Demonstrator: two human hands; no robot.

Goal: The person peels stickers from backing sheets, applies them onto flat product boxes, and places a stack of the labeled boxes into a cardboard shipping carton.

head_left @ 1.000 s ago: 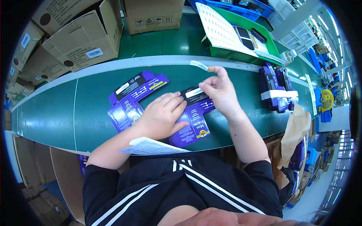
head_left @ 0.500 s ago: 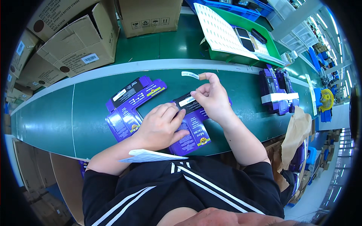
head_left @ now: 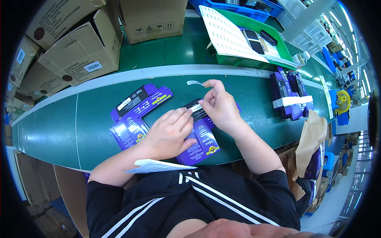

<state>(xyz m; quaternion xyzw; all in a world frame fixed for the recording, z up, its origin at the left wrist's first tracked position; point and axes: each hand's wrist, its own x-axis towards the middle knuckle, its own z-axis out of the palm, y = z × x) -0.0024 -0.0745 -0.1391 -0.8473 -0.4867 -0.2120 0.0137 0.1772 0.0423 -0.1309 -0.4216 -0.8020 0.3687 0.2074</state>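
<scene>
Carton [head_left: 204,138] flat on table [head_left: 99,135]; left hand [head_left: 170,129] laid unclenched across it. Right hand [head_left: 220,107] over carton's far end, thumb by sticker [head_left: 196,107], label [head_left: 194,83] at index tip; pinch unclear. Steady carton, press evenly.

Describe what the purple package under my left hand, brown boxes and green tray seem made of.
Purple package: probably paperboard, perhaps glossy, with thin flat panels. Brown boxes: matte cardboard, likely corrugated, with creased panels. Green tray: likely plastic, smooth, evenly coloured.

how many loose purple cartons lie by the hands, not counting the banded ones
2: the left carton lies left of the left hand; the right carton is partly covered by that hand. More could be hidden beneath.
</scene>
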